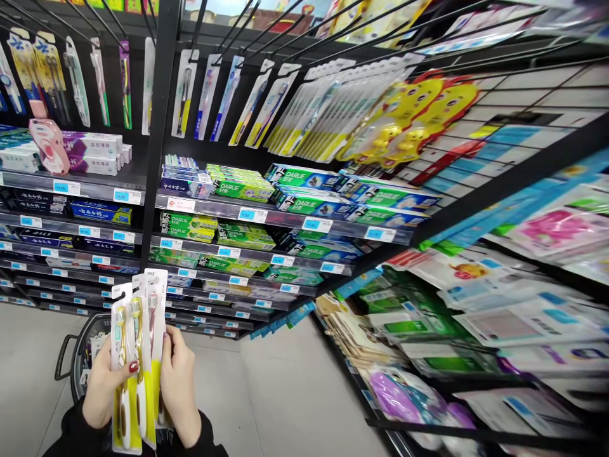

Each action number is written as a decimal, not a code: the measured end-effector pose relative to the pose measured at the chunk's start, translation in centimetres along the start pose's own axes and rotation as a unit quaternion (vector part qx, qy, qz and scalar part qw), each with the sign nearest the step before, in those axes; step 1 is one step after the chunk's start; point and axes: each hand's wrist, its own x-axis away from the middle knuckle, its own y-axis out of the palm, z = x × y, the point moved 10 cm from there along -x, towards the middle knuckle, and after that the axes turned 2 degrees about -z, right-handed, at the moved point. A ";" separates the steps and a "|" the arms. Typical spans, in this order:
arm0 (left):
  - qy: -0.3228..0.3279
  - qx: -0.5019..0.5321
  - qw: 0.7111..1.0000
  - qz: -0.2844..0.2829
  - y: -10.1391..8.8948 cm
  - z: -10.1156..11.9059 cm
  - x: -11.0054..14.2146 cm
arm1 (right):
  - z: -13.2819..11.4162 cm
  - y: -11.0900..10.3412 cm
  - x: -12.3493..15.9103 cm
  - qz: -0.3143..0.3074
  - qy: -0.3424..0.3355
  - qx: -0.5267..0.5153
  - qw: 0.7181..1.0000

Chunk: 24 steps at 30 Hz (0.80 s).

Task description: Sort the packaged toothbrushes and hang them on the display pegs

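Several packaged toothbrushes (pixel 124 381) are fanned upright between my two hands, in white-and-yellow blister packs with clear fronts. My left hand (pixel 102 387) grips the pack on the left, its thumb with a dark red nail lying across the front. On the other side, my right hand (pixel 179 381) is closed on the right edge of the packs, fingers partly hidden behind them. A grey shopping basket (pixel 78 355) with a black handle sits below and behind my left hand; its contents are mostly hidden by the packs and my hand.
Similar toothbrush packs (pixel 309 120) hang in a row on hooks ahead. Under them, shelves hold Darlie toothpaste boxes (pixel 304 200) behind price labels. A pink bottle (pixel 49 139) stands at left. To the right, a rack (pixel 457 266) of hanging packaged goods juts toward me. Grey floor tiles (pixel 280 387) lie between.
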 end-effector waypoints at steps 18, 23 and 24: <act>-0.169 0.161 0.970 -0.067 0.7 -4.6 1.0 | 3.0 4.0 0.9 -0.174 0.014 -0.027 0.984; -0.161 0.115 0.975 -0.098 1.1 -3.9 1.0 | 2.3 2.0 1.2 -0.136 -0.030 0.037 0.990; -0.154 0.111 0.976 -0.102 1.2 -3.8 0.9 | 1.4 0.9 1.2 -0.095 -0.055 0.034 0.993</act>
